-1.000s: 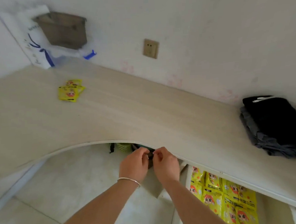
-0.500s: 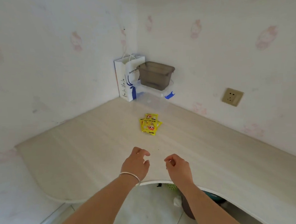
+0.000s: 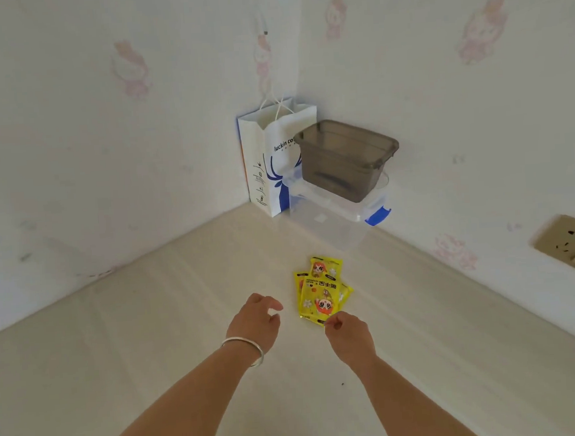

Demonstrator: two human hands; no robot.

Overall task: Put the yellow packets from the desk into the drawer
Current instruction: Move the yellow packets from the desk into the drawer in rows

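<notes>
A small overlapping pile of yellow packets (image 3: 322, 292) with cartoon faces lies on the pale wooden desk (image 3: 151, 329), near the corner. My left hand (image 3: 255, 318) hovers just left of the pile with loosely curled fingers and holds nothing; a silver bangle sits on its wrist. My right hand (image 3: 348, 334) has its curled thumb and forefinger at the near corner of the top packet. Whether they pinch the packet is unclear, and it still lies flat. The drawer is out of view.
In the desk's far corner stand a white and blue paper bag (image 3: 268, 164) and a grey plastic box (image 3: 343, 159) stacked on a clear lidded box (image 3: 343, 214). A wall socket (image 3: 570, 242) is on the right wall.
My view turned left from the open drawer to the desk corner. Both hands rose from the desk's front edge and moved forward to the packet pile, where the right one now reaches the top packet.
</notes>
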